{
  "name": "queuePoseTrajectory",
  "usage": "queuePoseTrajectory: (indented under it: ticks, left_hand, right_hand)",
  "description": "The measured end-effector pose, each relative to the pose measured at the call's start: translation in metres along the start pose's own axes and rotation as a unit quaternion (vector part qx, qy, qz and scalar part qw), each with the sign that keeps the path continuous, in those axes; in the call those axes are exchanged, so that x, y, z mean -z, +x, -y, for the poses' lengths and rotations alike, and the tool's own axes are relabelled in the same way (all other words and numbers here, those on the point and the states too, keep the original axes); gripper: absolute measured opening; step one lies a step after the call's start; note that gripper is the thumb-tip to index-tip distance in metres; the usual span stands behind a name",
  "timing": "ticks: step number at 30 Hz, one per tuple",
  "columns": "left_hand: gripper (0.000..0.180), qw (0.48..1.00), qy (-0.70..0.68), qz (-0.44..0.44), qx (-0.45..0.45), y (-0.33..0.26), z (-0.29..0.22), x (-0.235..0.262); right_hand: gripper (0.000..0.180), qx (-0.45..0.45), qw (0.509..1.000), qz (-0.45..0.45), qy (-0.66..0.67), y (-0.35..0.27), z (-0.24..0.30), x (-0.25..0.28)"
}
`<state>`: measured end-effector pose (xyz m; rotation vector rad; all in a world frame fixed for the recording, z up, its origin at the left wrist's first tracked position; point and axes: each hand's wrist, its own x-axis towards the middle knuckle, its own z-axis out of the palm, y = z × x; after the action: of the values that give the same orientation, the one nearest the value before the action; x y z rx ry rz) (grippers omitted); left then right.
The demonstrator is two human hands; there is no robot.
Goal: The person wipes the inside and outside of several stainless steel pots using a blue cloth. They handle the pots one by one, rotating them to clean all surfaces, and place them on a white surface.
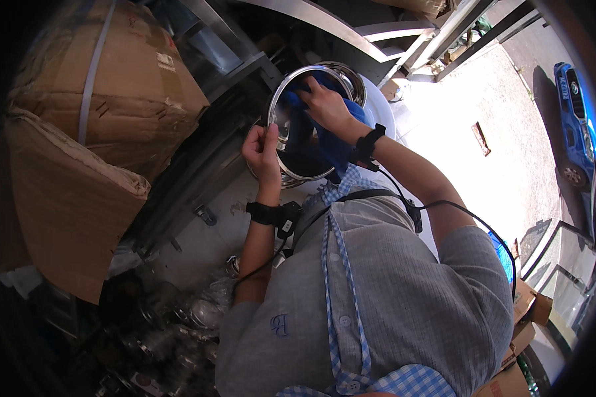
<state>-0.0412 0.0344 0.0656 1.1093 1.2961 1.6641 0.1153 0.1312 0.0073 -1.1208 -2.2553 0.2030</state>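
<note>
A shiny round metal basin (303, 159) with a bright rolled rim is tilted in front of me. My left hand (263, 151) grips its left edge, the thumb over the rim and the fingers behind. Inside the basin, my right hand (326, 106) is closed on a blue cloth (338, 149) and presses it against the upper inner surface. The cloth hangs down over the right side toward my body. More shiny metal rims (348, 71) show behind the basin. Beneath them, part of a round white surface (381, 114) is visible.
Large strapped cardboard boxes (106, 86) crowd the left side. Metal frame bars (324, 23) cross the far side. Lower left lies dim clutter of shiny wrapped items (202, 312). A blue car (576, 119) stands outside at right. A cable runs from my right wrist.
</note>
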Motion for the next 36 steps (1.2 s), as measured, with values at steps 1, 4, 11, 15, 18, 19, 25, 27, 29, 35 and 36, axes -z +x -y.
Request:
queuePoseTrajectory:
  ticks: [1,4,11,15,18,19,25,27,29,35,36]
  left_hand:
    - [0.038,1.0,0.013,-0.003,-0.01,0.0,-0.003,-0.001]
    - [0.04,0.996,0.066,-0.016,-0.051,0.0,-0.008,0.0]
    - [0.037,0.983,0.147,-0.009,-0.111,0.0,-0.017,0.002]
    - [0.037,0.975,0.173,0.003,-0.141,-0.002,-0.025,-0.002]
    - [0.037,0.968,0.168,-0.01,-0.187,0.001,-0.019,-0.001]
    - [0.038,0.964,0.164,-0.016,-0.208,0.002,-0.017,0.0]
    - [0.036,0.965,0.177,-0.003,-0.192,0.003,-0.03,-0.001]
    - [0.037,0.967,0.167,-0.014,-0.192,0.003,-0.034,-0.004]
    - [0.037,0.965,0.151,-0.037,-0.209,0.005,-0.032,-0.006]
    - [0.037,0.962,0.172,-0.04,-0.206,0.007,-0.02,-0.007]
    - [0.037,0.964,0.173,-0.042,-0.197,0.005,-0.018,-0.007]
  right_hand:
    - [0.035,-0.012,1.0,-0.004,-0.008,-0.003,0.0,-0.004]
    - [0.024,-0.058,0.998,0.012,-0.021,-0.006,0.009,-0.008]
    - [0.023,-0.011,0.992,0.128,0.015,-0.022,0.028,-0.014]
    - [0.026,0.016,0.944,0.229,0.236,-0.023,0.041,-0.011]
    - [0.026,0.01,0.914,0.193,0.357,-0.022,0.055,-0.011]
    - [0.026,0.001,0.905,0.179,0.385,-0.023,0.058,-0.008]
    - [0.035,-0.043,0.991,0.09,0.085,-0.016,0.028,-0.004]
    - [0.038,-0.072,0.995,0.062,0.04,-0.006,0.022,0.001]
    - [0.032,-0.037,0.998,0.035,0.042,-0.005,0.026,0.001]
    - [0.033,-0.053,0.972,0.152,0.173,-0.024,0.043,-0.012]
    - [0.033,-0.043,0.964,0.166,0.205,-0.025,0.047,-0.012]
